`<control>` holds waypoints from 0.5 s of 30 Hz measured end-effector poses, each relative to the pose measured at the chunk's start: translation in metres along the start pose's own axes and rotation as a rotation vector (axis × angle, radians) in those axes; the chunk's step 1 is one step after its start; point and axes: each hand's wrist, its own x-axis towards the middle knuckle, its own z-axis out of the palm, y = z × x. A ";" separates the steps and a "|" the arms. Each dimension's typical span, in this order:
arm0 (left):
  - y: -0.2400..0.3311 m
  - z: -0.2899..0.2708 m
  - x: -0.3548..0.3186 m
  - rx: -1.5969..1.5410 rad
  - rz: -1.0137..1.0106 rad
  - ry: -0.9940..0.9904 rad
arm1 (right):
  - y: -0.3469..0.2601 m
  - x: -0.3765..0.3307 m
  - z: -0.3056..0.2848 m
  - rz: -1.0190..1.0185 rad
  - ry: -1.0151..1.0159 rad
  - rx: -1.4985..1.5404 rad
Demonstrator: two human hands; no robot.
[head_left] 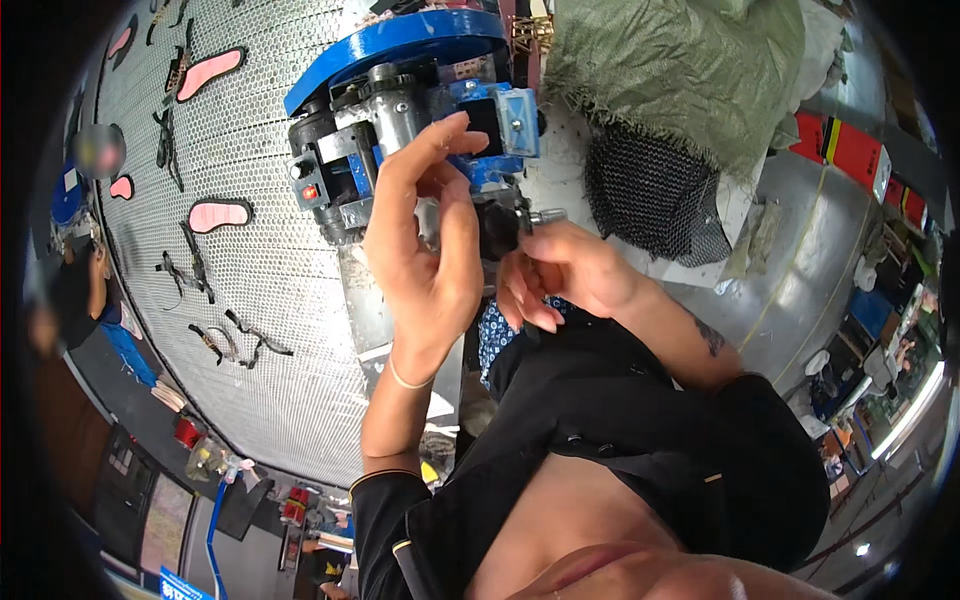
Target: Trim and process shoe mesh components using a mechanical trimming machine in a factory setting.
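A machine with metal rollers, black gears and blue parts (398,110) stands in front of me at the top. My left hand (425,235) reaches over its near side, fingers bent and thumb apart from them; I see nothing held between them. Right of it, my right hand (575,265) has its fingers curled in beside a black knob-like piece (500,230) at the machine's near edge. What those fingers hold, if anything, is hidden. A short metal pin (548,215) sticks out just above my right thumb.
On the left, a long mesh conveyor belt (290,330) carries pink insoles (220,215) and black straps (195,265). A blue wheel rim (400,45) tops the machine. To the right lie a green woven sack (680,70) and black mesh fabric (655,195). Another person (75,280) is at the far left.
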 end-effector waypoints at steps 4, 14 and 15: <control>0.000 0.015 0.002 0.189 0.085 -0.030 | 0.009 0.005 -0.003 -0.089 0.073 -0.079; -0.003 0.017 0.001 0.239 0.200 -0.189 | 0.040 0.011 0.006 -0.417 0.272 -0.268; -0.004 0.018 0.000 0.258 0.220 -0.166 | 0.042 0.012 0.006 -0.423 0.278 -0.252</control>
